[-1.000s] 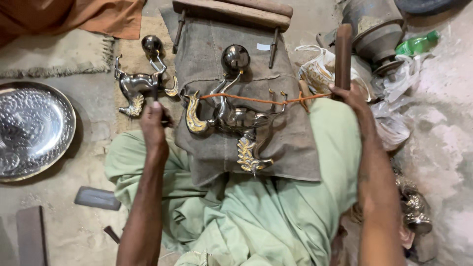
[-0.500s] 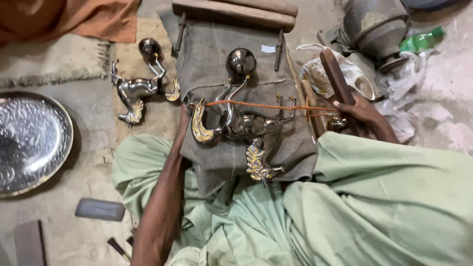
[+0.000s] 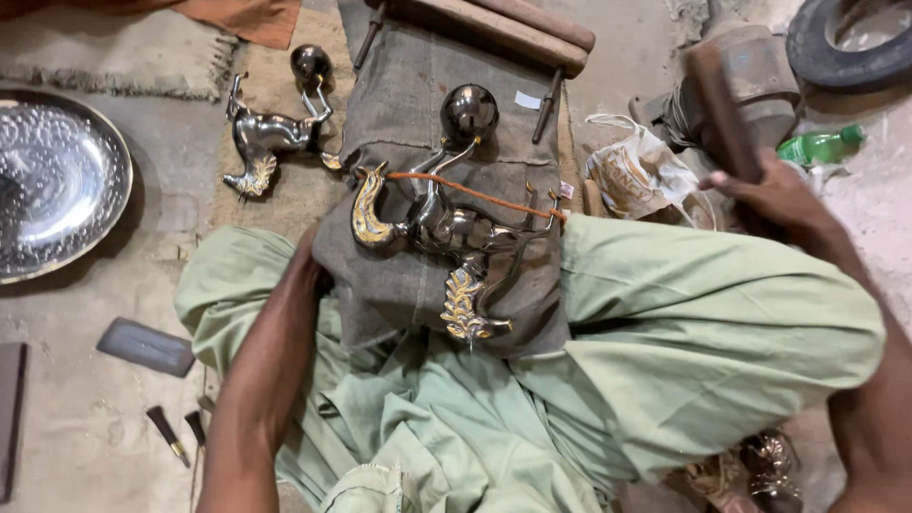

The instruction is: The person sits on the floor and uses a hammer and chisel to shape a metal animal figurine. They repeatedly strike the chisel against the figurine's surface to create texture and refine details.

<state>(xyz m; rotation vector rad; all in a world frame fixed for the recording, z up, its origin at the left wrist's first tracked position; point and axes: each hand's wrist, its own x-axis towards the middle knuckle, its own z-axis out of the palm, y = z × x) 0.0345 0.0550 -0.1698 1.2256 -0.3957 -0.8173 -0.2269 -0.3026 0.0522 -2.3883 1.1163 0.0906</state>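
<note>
A shiny metal animal figurine (image 3: 446, 233) with gold parts and a dark ball on top lies on a grey cloth (image 3: 418, 123) over my lap, tied down with an orange cord (image 3: 475, 193). My left hand (image 3: 309, 271) is tucked under the cloth's left edge, mostly hidden. Out to the right, my right hand (image 3: 774, 195) grips a dark wooden mallet (image 3: 724, 109), held away from the figurine. My green-trousered legs (image 3: 703, 332) frame the cloth.
A second metal figurine (image 3: 271, 133) lies on burlap at the upper left. A large embossed metal plate (image 3: 52, 180) sits at the far left. Small tools (image 3: 171, 432) and a flat stone (image 3: 147, 347) lie on the floor. Plastic bag (image 3: 636, 171), green bottle (image 3: 822, 144), tyre (image 3: 850, 43) at right.
My left hand left the second figurine and came down to the cloth's left edge. My right hand swung the mallet further right. The view moved closer over the lap.
</note>
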